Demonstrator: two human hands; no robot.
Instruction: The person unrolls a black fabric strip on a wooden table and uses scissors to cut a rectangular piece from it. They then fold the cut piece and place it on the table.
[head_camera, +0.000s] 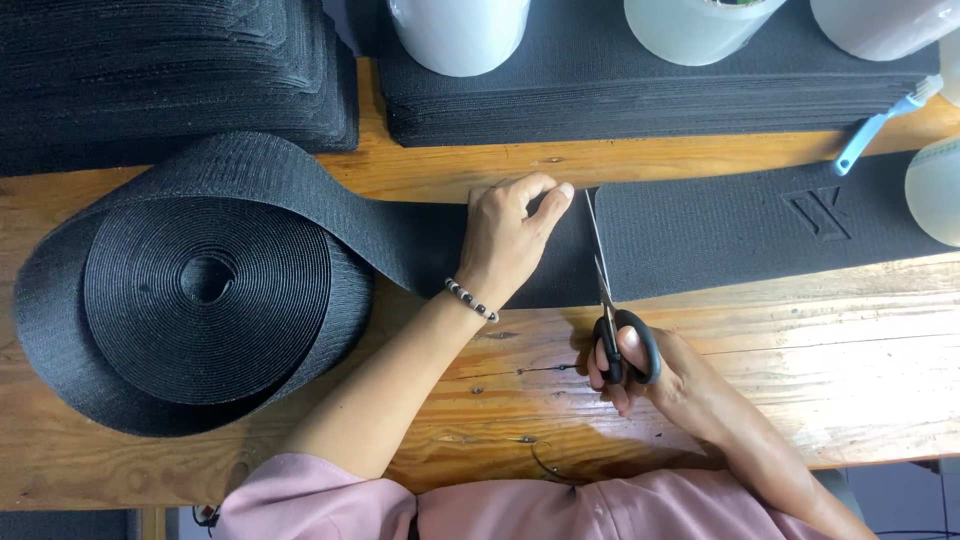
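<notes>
A wooden counter (800, 340) carries a large roll of black webbing (200, 290), its strip (700, 225) running past stacked black pieces (640, 95). The left hand (510, 240) presses flat on the strip, fingers (545, 195) spread; just right, the right hand (650, 375) grips black scissors (610, 300), blades closed across it.
</notes>
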